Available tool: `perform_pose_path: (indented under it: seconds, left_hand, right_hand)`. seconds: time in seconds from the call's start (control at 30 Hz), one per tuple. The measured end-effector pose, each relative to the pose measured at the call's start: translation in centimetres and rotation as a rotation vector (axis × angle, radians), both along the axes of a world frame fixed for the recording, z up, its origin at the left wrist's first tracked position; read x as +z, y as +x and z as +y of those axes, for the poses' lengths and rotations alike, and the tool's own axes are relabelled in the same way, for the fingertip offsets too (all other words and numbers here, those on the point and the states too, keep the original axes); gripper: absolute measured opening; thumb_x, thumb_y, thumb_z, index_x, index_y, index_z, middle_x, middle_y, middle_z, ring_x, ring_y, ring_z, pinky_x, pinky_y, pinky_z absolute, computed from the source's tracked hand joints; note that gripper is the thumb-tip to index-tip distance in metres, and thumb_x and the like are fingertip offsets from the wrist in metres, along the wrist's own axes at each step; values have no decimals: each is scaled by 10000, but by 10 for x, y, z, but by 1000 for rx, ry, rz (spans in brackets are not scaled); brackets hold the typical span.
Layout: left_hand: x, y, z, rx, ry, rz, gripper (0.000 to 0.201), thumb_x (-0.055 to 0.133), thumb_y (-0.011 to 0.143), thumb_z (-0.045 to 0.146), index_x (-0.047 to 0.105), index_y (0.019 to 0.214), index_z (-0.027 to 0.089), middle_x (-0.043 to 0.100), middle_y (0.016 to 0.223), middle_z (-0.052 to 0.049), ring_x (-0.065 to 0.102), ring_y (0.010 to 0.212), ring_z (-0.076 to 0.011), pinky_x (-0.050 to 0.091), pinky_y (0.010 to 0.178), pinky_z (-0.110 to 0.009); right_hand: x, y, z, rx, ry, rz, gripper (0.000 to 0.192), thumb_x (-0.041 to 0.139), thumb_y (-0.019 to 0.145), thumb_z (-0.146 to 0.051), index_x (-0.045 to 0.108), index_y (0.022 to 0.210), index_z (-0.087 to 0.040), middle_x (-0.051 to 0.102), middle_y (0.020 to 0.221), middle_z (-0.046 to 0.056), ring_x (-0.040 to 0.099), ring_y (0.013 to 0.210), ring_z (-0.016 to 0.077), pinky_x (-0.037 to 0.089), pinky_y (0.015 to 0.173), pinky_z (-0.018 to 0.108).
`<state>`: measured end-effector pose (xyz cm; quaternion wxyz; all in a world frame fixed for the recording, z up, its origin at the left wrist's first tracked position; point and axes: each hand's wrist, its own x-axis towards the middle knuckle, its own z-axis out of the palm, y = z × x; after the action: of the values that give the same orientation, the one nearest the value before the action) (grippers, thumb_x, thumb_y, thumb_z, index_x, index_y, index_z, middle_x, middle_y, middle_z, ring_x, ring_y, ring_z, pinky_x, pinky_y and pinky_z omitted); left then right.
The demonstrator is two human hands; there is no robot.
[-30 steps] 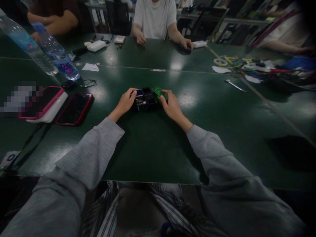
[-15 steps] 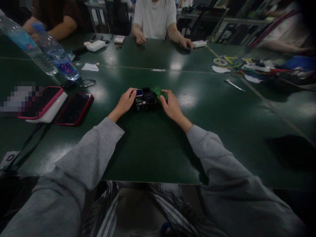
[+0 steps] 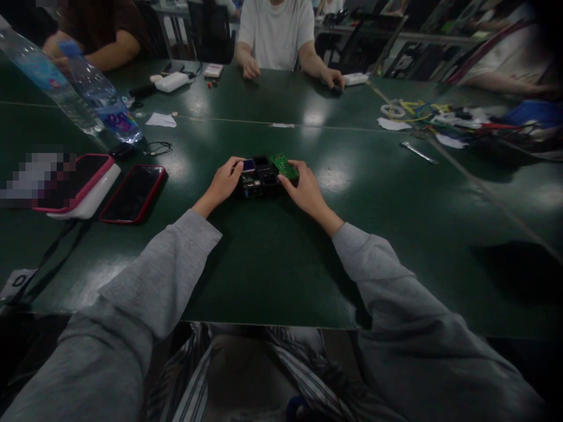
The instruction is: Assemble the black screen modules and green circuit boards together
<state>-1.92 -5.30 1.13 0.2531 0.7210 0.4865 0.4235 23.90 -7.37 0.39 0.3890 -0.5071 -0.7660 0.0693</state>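
Observation:
On the dark green table, a black electronics case (image 3: pixel 265 171) lies in front of me, with a small screen (image 3: pixel 248 166) and bare electronic parts at its left side. My left hand (image 3: pixel 226 180) is closed on the case's left edge, thumb on top near the screen. A green circuit board (image 3: pixel 284 166) sits at the right end of the case. My right hand (image 3: pixel 307 186) grips this board by its right and near edges, the thumb at its near left corner. Whether the board rests in the case or just above it I cannot tell.
Two water bottles (image 3: pixel 103 97), a red-rimmed phone (image 3: pixel 134 194) and a stacked pink-cased device (image 3: pixel 83 183) are at left. A wrench (image 3: pixel 419 152) and tangled wires (image 3: pixel 440 117) lie at right. Across the table a person in a white shirt (image 3: pixel 277 35) rests both hands on it.
The green board has come down flatter and slightly left against the case. My right thumb has slid left to the board's near corner. My left hand has stayed put.

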Motion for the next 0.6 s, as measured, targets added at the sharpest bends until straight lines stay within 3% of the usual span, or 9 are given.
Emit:
perform_pose_path:
  seconds: [0.27, 0.6]
  left_hand:
    - [-1, 0, 2, 9, 8, 14, 294, 392, 1003, 422, 610, 1105, 252, 708, 1132, -71, 649, 1056, -220, 511, 949, -382]
    - [-2, -1, 2, 4, 3, 15, 311, 387, 1005, 437, 607, 1118, 250, 703, 1140, -72, 650, 1058, -213, 511, 940, -360]
  right_hand:
    - [-1, 1, 0, 17, -2, -7, 461, 546, 915, -442, 496, 1313, -217, 617, 1244, 151, 591, 1160, 345, 494, 996, 550]
    - [-2, 0, 0, 17, 1, 0, 457, 548, 918, -442, 502, 1314, -217, 615, 1259, 152, 590, 1176, 348, 498, 1000, 556]
